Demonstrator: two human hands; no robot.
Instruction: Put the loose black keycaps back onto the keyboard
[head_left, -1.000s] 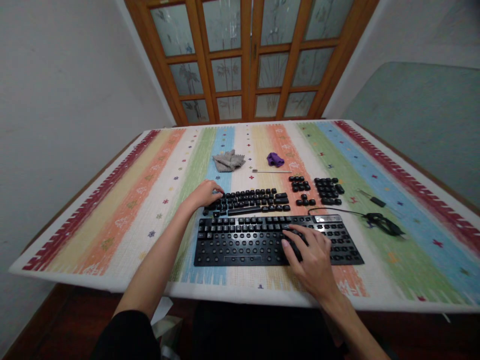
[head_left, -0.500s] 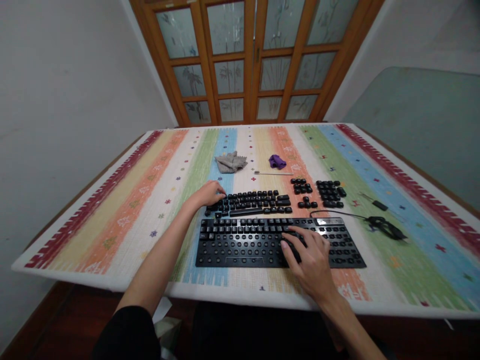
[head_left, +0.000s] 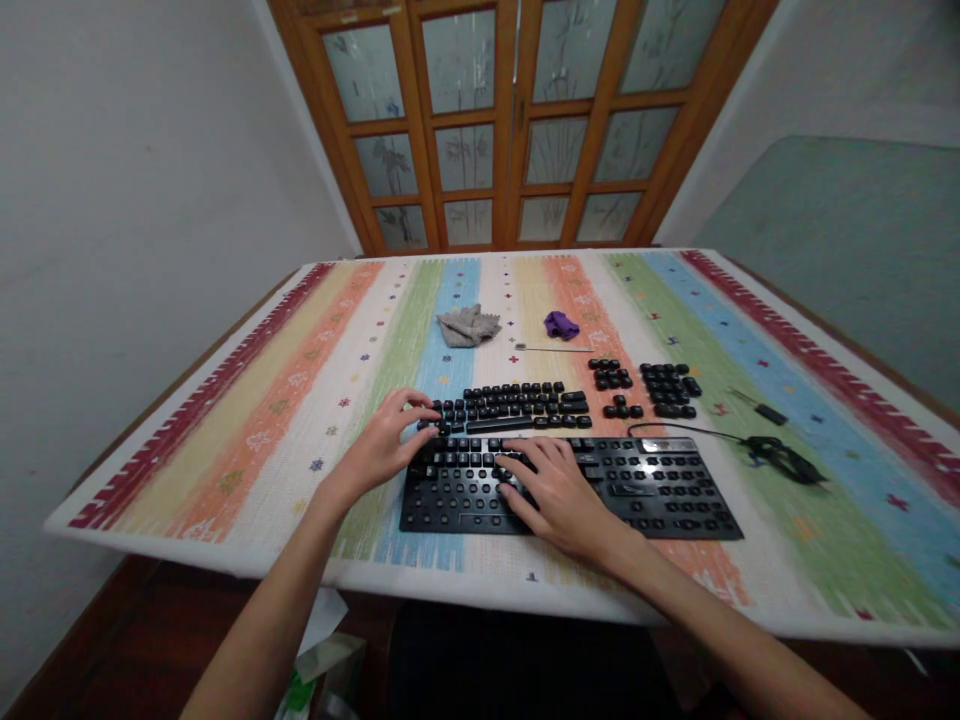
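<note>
A black keyboard (head_left: 480, 520) lies near the table's front edge, its upper rows fitted with keycaps and its lower rows showing bare switches. My left hand (head_left: 382, 440) is at the left end of the loose keycaps (head_left: 517, 405) laid out behind the keyboard. Its thumb and forefinger close around a small black keycap (head_left: 426, 424), partly hidden by the fingers. Over the middle of the keyboard, my right hand (head_left: 555, 495) rests open with spread fingers, its fingertips on the keys and switches.
Behind the keycaps lie a grey cloth (head_left: 469, 326), a purple cloth (head_left: 562, 325) and a thin brush (head_left: 555, 348). More loose keycaps (head_left: 667, 390) sit to the right. A coiled cable (head_left: 784, 460) and a small wire-ended tool (head_left: 769, 412) lie further right.
My right hand has moved left across the keyboard, uncovering its right part. My left hand has drawn back toward me, to the front left keycaps. The view has shifted slightly.
</note>
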